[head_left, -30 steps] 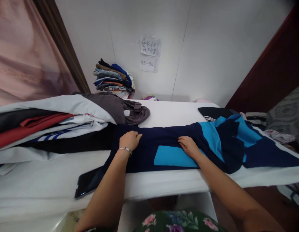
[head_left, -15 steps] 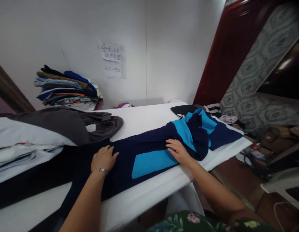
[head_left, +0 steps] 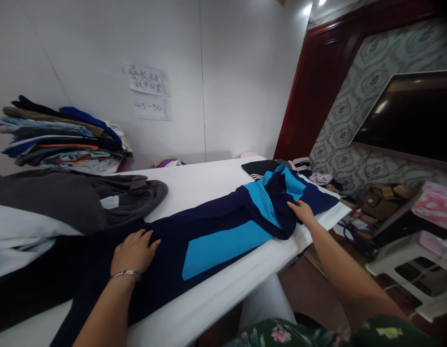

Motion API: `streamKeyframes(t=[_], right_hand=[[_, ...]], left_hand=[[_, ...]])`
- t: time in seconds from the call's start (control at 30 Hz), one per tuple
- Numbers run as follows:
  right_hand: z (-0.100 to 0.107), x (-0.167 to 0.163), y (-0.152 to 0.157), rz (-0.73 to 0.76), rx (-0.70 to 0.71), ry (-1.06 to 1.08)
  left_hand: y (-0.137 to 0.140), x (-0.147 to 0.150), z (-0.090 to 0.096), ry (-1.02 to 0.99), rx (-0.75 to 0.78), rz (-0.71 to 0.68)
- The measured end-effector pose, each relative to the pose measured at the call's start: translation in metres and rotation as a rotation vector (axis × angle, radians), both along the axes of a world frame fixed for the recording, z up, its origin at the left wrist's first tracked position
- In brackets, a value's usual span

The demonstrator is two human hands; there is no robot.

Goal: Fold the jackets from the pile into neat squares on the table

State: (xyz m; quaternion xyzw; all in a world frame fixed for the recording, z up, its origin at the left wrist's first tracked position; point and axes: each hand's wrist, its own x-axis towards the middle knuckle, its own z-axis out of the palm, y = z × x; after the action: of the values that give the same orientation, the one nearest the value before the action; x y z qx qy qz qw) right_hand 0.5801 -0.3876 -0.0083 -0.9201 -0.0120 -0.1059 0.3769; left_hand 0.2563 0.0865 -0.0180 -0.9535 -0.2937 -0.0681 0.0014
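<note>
A navy garment [head_left: 202,212] with bright blue panels is spread along the white table [head_left: 194,183]. Its right end is bunched into folds of navy and blue cloth. My left hand [head_left: 135,253], with a bracelet at the wrist, lies palm down on the navy cloth, fingers apart. At the bunched end, my right hand [head_left: 302,212] reaches out with its fingertips on the edge of the navy folds. Those fingers look stretched out rather than wrapped round the cloth; the thumb is hidden.
A dark grey garment [head_left: 129,193] lies on white cloth at the left. Behind it stands a tall stack of folded clothes [head_left: 64,135]. A folded black garment [head_left: 259,167] is at the far right. Boxes [head_left: 378,202] and a white stool [head_left: 400,260] are beyond the table's right end.
My right hand has moved right, from the blue panel to the bunched folds. My left hand stays flat on the navy cloth. The view has turned to the right.
</note>
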Motion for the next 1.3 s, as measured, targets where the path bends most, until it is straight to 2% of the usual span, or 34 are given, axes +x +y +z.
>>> streamKeyframes(t=[0.17, 0.33, 0.4, 0.5, 0.53, 0.57, 0.7, 0.83, 0.9, 1.0, 1.17, 1.23, 1.3], right_hand=[[0.007, 0.003, 0.004, 0.037, 0.115, -0.019], [0.023, 0.007, 0.010, 0.057, 0.337, -0.134], [0.034, 0.007, 0.009, 0.043, 0.635, -0.192], [0.052, 0.005, 0.004, 0.054, 1.266, -0.221], [0.058, 0.002, 0.002, 0.066, 1.399, -0.209], [0.063, -0.001, 0.001, 0.086, 1.455, -0.193], [0.088, -0.019, 0.008, 0.255, 1.484, -0.205], [0.131, -0.040, 0.033, 0.466, 1.512, -0.288], [0.152, -0.048, 0.051, 0.572, 1.471, -0.273], [0.172, -0.058, 0.085, 0.722, 1.315, -0.172], [0.172, -0.084, 0.156, 0.913, 1.002, 0.089], [0.167, -0.102, 0.187, 1.004, 0.897, 0.151], [0.158, -0.123, 0.216, 1.148, 0.757, 0.237]], left_hand=[[0.000, -0.001, -0.001, -0.037, 0.012, -0.002], [-0.002, -0.001, 0.003, 0.000, -0.012, 0.004], [-0.004, -0.001, 0.004, 0.005, -0.014, 0.003], [-0.006, -0.001, 0.006, -0.005, -0.018, 0.012], [-0.006, -0.001, 0.006, -0.010, -0.020, 0.014], [-0.007, -0.001, 0.007, -0.015, -0.020, 0.017], [-0.009, -0.002, 0.008, -0.024, -0.020, 0.009], [-0.009, -0.001, 0.006, -0.051, -0.033, 0.013], [-0.008, 0.000, 0.006, -0.087, -0.058, 0.019], [-0.010, 0.001, 0.010, -0.232, -0.126, 0.004], [-0.031, 0.003, 0.028, -0.596, -0.328, -0.130], [-0.044, 0.005, 0.032, -0.696, -0.524, -0.171], [-0.057, 0.008, 0.033, -0.796, -0.821, -0.200]])
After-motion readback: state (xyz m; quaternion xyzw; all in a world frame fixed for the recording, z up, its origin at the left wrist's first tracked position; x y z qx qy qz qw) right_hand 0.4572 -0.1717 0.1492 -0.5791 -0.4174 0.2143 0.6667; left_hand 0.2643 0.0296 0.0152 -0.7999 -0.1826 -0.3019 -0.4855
